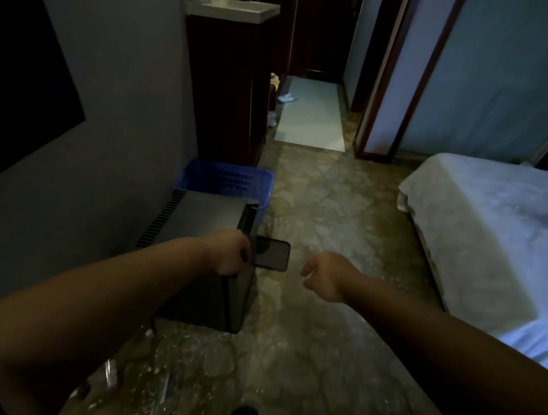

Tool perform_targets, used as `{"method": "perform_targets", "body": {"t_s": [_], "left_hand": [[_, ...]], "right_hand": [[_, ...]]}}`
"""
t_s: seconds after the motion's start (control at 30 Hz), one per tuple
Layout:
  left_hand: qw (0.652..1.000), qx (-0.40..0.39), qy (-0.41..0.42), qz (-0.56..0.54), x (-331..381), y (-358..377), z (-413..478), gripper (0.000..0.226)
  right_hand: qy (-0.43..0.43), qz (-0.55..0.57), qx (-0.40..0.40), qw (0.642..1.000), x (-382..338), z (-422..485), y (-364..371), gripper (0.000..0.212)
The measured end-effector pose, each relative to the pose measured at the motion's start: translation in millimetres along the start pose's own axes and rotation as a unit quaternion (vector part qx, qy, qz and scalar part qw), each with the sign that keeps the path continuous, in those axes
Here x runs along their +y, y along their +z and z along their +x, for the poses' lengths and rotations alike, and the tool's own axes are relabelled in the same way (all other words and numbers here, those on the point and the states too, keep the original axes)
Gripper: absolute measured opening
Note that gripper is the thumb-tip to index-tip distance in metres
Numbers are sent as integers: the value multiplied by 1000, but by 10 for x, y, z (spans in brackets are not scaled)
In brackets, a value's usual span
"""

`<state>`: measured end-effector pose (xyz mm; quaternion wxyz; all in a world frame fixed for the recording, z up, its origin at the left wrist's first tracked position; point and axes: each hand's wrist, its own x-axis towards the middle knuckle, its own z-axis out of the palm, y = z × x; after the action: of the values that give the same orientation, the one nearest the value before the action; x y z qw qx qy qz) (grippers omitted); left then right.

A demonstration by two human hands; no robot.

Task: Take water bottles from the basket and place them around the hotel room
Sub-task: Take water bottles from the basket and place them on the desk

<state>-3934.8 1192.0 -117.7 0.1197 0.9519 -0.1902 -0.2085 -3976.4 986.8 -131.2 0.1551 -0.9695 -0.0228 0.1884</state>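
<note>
fingers of the left hand [229,253] are curling at the front edge of the black box-shaped cabinet [203,212], beside a dark phone [272,253]; their grip cannot be told. right hand [323,275] is hanging loosely curled, empty, likely freed for bottles. blue plastic basket [227,179] is sitting on the floor beyond the cabinet.

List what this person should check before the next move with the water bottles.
1. Left hand grips the mini fridge at its top front edge: ok.
2. Right hand free, holding nothing: ok.
3. Blue basket stands just behind the fridge: ok.
4. Bottles left in the basket: cannot tell, too dark.
5. Phone lies by the fridge's front, likely in the way: not ok.
</note>
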Motion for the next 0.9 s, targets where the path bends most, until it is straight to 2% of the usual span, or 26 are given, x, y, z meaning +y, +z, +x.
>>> {"method": "perform_targets", "body": {"t_s": [0.37, 0.57, 0.67, 0.9], "left_hand": [[999, 3, -27, -33, -663, -832, 1563, 38], [999, -32, -10, -14, -569, -995, 2239, 30], [1000, -27, -12, 1, -487, -1091, 2655, 29], [999, -10, -39, -15, -230, -1348, 3806, 33]], "right_hand": [[21, 15, 1, 1000, -117, 1714, -666, 30], [29, 43, -10, 999, 180, 2364, -992, 28], [25, 52, -7, 998, 379, 2736, -1138, 25], [-23, 37, -24, 999, 940, 3743, -1686, 34]]}}
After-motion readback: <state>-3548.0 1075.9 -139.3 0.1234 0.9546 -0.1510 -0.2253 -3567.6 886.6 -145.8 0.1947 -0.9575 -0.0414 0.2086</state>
